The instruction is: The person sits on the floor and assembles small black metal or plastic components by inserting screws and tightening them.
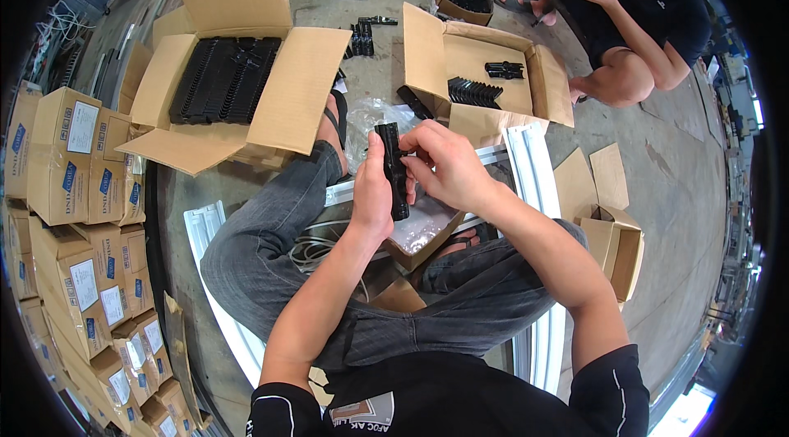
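Upright in my left hand [374,195] is a long, narrow black plastic part [393,170] with a ribbed, uneven outline. The thumb lies along its left side, and fingertips show on the far side. My right hand [450,162] meets the part's right edge, thumb and forefinger pinched together. Whatever sits between those fingertips is hidden or too small to name. Just below both hands, between my legs, a small carton [427,250] holds a clear plastic bag [417,223]. Crumpled clear plastic [371,126] lies on the floor beyond.
An open carton [296,88] packed with black parts stands front left. Another carton [546,80], front right, holds stacked black parts. White metal profiles [538,170] flank my legs. Stacked cartons [70,158] line the left. Another person [629,43] sits far right, holding a phone.
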The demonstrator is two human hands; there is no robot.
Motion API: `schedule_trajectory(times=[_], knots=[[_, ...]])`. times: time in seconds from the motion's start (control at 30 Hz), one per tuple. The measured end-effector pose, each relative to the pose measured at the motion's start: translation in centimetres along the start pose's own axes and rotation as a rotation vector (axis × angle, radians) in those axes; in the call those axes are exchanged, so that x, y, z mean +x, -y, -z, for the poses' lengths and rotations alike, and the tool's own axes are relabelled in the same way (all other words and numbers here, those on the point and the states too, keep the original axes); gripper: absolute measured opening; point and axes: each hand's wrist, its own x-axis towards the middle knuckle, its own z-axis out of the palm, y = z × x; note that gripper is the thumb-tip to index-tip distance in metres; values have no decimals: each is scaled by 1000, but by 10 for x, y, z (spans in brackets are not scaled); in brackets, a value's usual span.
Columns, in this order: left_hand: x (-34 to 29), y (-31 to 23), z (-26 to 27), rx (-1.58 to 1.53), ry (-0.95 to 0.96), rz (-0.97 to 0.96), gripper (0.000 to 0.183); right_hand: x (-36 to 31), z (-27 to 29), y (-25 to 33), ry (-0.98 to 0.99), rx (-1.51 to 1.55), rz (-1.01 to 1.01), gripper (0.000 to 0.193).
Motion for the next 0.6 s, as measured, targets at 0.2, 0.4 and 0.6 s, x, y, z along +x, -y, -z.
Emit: schedule_trajectory(times=[0.2, 0.4, 0.6], knots=[[-1, -2, -1, 19, 0, -13, 54, 2, 2, -4, -13, -89, 45, 15], [-2, -1, -4, 28, 17, -19, 53, 1, 2, -8, 5, -185, 34, 21], [0, 2, -1, 5, -13, -20, 61, 3, 3, -3, 12, -242, 56, 22]])
